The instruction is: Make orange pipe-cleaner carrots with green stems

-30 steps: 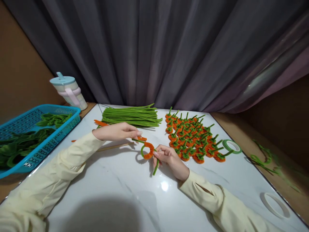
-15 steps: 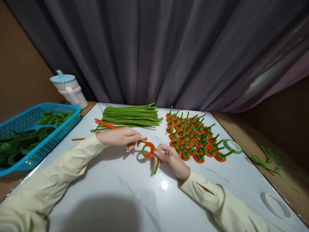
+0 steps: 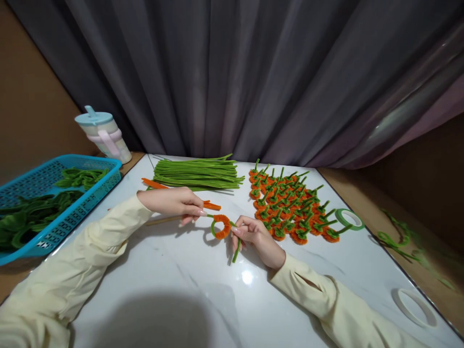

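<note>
Between my hands hangs a ring of fuzzy pipe cleaner [image 3: 224,229], mostly wrapped in orange with a green stretch on its left side. My left hand [image 3: 181,203] pinches a green end at the ring's upper left. At the ring's right side, my right hand [image 3: 252,237] pinches a green pipe cleaner, whose tail [image 3: 236,252] points down below the fingers. Behind my left hand lie orange pipe cleaner strips [image 3: 212,205]. A bundle of green pipe cleaners [image 3: 197,174] rests farther back on the white table [image 3: 174,299].
Several orange pieces with green stems [image 3: 286,208] stand in rows at the back right. Beside them is a roll of green tape [image 3: 350,219]; a pale tape roll [image 3: 414,308] lies nearer. On the left are a blue basket [image 3: 105,186] holding green pieces and a lidded cup [image 3: 105,135].
My left hand has moved a little left, drawing the green end outward. The ring looks rounder, with more orange around it. My right hand has barely moved.
</note>
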### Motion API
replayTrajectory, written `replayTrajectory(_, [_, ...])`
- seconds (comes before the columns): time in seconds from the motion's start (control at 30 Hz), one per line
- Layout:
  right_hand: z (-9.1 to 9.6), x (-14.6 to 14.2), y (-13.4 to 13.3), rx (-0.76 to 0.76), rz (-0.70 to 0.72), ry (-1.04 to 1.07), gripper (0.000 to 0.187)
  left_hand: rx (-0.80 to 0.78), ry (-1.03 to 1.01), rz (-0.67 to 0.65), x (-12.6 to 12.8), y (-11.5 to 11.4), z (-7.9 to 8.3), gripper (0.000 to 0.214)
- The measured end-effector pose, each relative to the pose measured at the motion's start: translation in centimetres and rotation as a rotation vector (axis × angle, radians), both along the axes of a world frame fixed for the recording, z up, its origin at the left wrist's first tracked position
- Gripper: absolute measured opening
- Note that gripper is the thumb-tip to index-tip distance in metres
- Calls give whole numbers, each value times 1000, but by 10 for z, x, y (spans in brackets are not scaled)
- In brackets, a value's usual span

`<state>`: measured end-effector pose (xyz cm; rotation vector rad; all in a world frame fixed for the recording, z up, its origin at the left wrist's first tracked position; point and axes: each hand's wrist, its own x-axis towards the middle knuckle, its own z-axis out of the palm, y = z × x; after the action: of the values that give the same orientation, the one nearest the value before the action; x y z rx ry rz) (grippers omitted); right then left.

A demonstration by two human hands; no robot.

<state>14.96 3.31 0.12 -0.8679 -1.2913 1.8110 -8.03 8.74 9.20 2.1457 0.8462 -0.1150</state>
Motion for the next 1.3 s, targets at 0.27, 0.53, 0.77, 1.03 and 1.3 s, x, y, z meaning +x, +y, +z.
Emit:
replayTrajectory(0.27, [0, -4, -5, 106, 80, -84, 30, -20, -69, 2, 29, -17, -11, 31])
replayTrajectory(0.53, [0, -3, -3, 81, 70, -105, 28, -21, -98, -14, 25, -11, -14, 27])
replayTrajectory(0.77, [3, -1, -1, 26, 55, -83, 30, -29, -69, 50, 18, -5, -12, 28])
replayTrajectory(1.03, [1, 1, 1, -9, 69, -53, 28, -78, -61, 110, 13, -4, -2, 24])
replayTrajectory(1.3, [-1, 4, 2, -8, 91, -39, 28, -124, -84, 109, 8, -1, -1, 23])
